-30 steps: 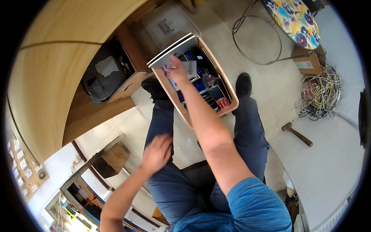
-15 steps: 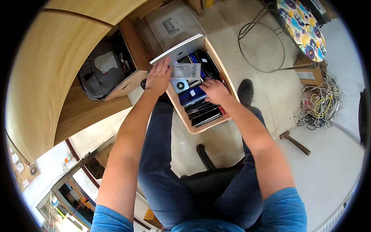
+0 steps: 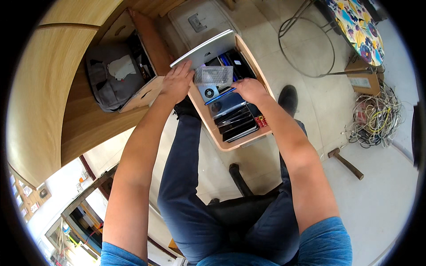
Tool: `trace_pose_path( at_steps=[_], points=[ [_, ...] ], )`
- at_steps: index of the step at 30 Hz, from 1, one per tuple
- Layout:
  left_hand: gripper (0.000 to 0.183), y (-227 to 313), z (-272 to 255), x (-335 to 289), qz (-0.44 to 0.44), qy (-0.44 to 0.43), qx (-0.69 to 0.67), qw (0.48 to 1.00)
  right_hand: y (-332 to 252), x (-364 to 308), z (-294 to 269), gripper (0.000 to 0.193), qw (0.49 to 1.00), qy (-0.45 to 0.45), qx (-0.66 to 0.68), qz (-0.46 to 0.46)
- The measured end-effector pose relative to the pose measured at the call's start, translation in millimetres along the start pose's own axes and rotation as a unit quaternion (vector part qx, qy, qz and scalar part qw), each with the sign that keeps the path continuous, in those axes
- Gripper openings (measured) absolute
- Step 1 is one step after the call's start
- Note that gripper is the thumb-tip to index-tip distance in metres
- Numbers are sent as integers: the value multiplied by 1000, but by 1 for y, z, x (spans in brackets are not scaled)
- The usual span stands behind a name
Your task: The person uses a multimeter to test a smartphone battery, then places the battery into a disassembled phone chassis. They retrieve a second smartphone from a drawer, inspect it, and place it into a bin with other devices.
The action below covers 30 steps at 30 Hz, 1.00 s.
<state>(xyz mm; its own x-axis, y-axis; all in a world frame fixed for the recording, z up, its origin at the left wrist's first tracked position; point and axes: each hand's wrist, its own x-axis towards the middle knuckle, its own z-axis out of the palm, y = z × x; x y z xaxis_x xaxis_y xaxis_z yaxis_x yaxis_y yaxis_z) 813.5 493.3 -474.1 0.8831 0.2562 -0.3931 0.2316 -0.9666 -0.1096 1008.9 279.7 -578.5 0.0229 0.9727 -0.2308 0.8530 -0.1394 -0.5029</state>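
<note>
A peach-coloured plastic bin (image 3: 254, 66) stands on the floor between my feet, packed with flat phone- or tablet-like devices. My left hand (image 3: 177, 83) lies over its left rim, fingers stretched out against the near end of a silver laptop-like panel (image 3: 205, 52) that leans at the far side. My right hand (image 3: 251, 90) pinches the right corner of a thin blue flat device (image 3: 220, 95), tipped nearly on edge. Beside it are a clear plastic case (image 3: 214, 76) and a light-blue device with a round dial (image 3: 208, 92). Black devices (image 3: 237, 124) stand in a row at the near end.
At the left, a wooden cabinet (image 3: 40, 84) holds a grey bag (image 3: 104, 84). A translucent lidded box (image 3: 208, 26) sits behind the bin. To the right are a flower-patterned stool (image 3: 359, 33), a tangle of cables (image 3: 377, 115), a carton (image 3: 364, 82) and a hammer (image 3: 346, 164).
The blue device, lying flatter before, is now tilted up on edge in my right hand, baring a dark panel beneath. My left hand has slid slightly down along the bin's left side.
</note>
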Motion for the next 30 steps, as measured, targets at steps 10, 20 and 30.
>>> trace_pose_path(
  at_steps=[10,20,30],
  points=[
    [58,-4,-6,-2,11,-12,-10,1000,-2,5,14,34,975,214,54,36],
    [46,-6,-11,-6,2,35,11,999,-41,-10,43,26,987,-29,-150,-47],
    [42,-8,-10,-12,-91,146,-111,979,-45,-11,25,22,965,-35,-199,-166]
  ],
)
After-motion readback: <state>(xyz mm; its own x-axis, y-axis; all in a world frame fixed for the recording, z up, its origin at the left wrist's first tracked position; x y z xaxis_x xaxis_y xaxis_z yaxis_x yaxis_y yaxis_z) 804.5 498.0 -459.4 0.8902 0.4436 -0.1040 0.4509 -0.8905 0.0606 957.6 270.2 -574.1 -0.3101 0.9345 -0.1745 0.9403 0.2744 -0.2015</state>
